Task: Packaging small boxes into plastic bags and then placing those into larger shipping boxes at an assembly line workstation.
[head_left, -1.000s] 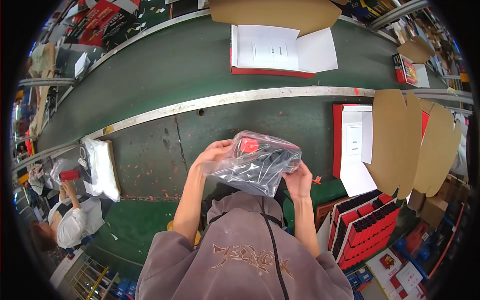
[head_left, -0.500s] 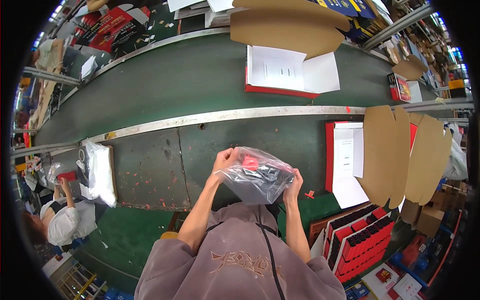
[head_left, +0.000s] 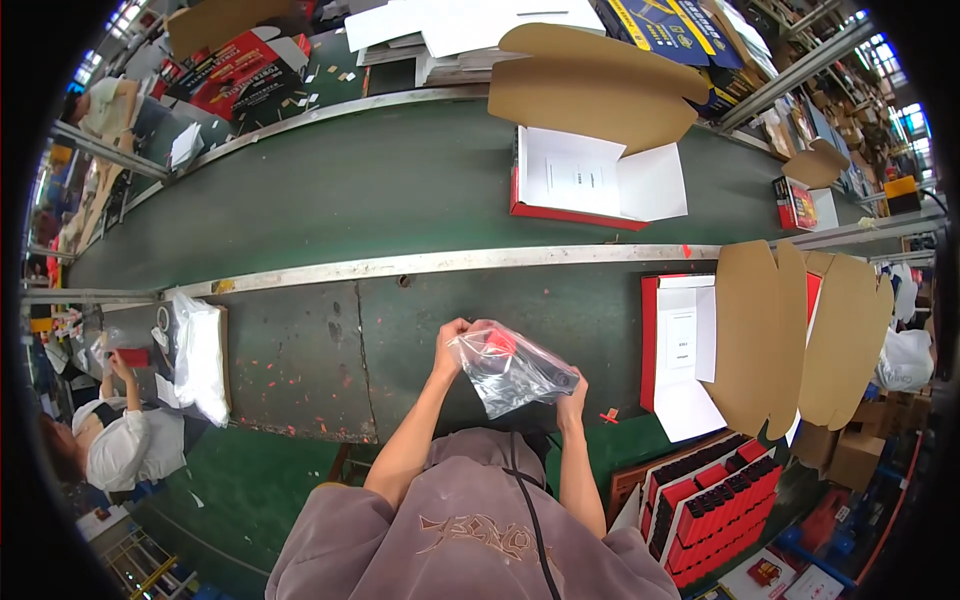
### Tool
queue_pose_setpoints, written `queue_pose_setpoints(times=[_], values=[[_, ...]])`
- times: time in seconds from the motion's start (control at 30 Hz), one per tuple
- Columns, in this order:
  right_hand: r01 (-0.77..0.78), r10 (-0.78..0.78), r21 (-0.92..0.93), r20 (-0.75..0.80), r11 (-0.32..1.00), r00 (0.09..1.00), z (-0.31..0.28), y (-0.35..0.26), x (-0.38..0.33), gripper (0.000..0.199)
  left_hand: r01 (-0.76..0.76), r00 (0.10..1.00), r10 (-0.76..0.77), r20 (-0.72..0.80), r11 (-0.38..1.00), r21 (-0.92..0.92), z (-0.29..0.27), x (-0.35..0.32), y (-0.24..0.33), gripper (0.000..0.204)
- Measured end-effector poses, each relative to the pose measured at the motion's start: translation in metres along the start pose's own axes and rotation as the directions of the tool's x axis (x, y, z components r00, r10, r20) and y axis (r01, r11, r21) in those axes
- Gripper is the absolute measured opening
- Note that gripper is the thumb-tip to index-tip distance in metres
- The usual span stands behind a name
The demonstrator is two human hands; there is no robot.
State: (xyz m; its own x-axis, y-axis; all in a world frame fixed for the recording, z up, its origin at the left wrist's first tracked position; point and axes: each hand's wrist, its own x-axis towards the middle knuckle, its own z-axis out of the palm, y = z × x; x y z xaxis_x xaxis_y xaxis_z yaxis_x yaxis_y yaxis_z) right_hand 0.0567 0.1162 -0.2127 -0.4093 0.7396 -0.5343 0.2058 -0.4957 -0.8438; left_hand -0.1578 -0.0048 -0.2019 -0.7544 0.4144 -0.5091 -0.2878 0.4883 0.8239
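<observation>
A clear plastic bag [head_left: 510, 395] is stretched between my two hands above the near edge of the grey-green bench. Inside it, or behind its film, lies an item with a red part [head_left: 497, 343] and a dark body; glare and creases hide its exact kind. My left hand [head_left: 452, 350] pinches the bag at its left upper corner, beside the red part. Closed round the opposite end, my right hand [head_left: 572, 400] grips the bag by the dark end of the item.
Right of my hands stands an open red-and-white box [head_left: 655, 345] with brown cardboard flaps [head_left: 748, 340]. Beyond a metal rail [head_left: 440, 262], another open box [head_left: 570, 180] lies on the belt. A stack of red-and-black pieces [head_left: 715, 510] stands lower right. White bags [head_left: 200, 350] lie left, near a co-worker [head_left: 130, 440].
The whole view has shifted slightly. My hands have tilted the bag, its loose film now hanging toward me, and the far box sits farther right on the belt.
</observation>
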Motion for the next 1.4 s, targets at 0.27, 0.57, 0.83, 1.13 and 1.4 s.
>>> queue_pose_setpoints(times=[0.27, 0.57, 0.83, 1.13, 1.4], values=[[0.081, -0.096, -0.266, -0.044, 0.961, 0.994, 0.018, -0.001, -0.002, 0.037, 0.202, 0.972, -0.133, 0.193, 0.892, -0.405, 0.001, 0.011, 0.010, 0.004], [0.216, -0.384, -0.735, -0.065, 0.643, 0.921, 0.002, 0.109, 0.015, 0.045, -0.083, 0.996, 0.084, 0.005, 0.977, 0.197, -0.004, 0.030, -0.035, 0.015], [0.187, -0.181, 0.211, -0.045, 0.960, 0.982, 0.024, -0.022, -0.016, 0.034, -0.121, 0.991, 0.127, 0.051, 0.987, -0.109, -0.004, 0.033, -0.020, 0.038], [-0.102, 0.188, 0.533, -0.110, 0.840, 0.976, 0.046, -0.026, 0.058, 0.068, 0.203, 0.941, -0.150, 0.303, 0.968, -0.151, 0.064, 0.075, 0.010, 0.086], [-0.222, 0.190, 0.334, 0.126, 0.916, 0.974, 0.006, -0.043, 0.075, 0.059, 0.113, 0.950, -0.106, 0.294, 0.994, -0.006, 0.057, 0.037, 0.011, 0.075]])
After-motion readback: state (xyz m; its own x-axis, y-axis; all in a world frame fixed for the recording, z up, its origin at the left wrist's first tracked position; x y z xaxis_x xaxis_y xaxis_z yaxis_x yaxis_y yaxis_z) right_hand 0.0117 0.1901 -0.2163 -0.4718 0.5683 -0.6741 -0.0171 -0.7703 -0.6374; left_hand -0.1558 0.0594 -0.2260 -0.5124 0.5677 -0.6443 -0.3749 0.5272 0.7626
